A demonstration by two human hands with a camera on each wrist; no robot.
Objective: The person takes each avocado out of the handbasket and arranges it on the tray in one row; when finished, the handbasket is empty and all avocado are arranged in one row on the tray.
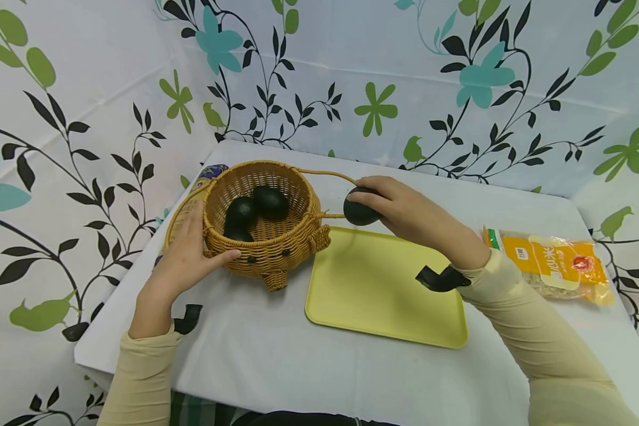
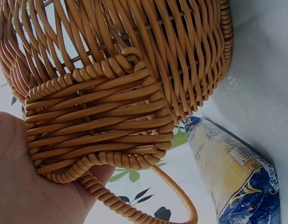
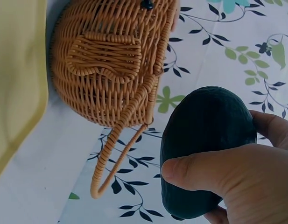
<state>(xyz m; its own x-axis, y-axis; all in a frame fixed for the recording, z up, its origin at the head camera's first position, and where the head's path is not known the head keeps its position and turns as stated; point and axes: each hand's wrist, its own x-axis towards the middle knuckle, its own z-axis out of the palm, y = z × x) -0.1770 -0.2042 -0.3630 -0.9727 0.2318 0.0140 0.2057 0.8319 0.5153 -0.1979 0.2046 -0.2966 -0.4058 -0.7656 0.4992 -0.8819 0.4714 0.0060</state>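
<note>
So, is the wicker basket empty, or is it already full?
Partly filled: the head view shows three avocados in the wicker basket, with woven bottom bare beside them.

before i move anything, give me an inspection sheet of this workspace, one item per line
surface: white cloth with a yellow tray on it
job's things: wicker basket holding at least three avocados; another avocado in hand
clutter: orange bag right of the tray; blue-and-beige packet beside the basket, partly hidden in the head view
hands: left hand against the basket; right hand grips the avocado
cables: nothing seen
surroundings: leaf-patterned backdrop
</note>
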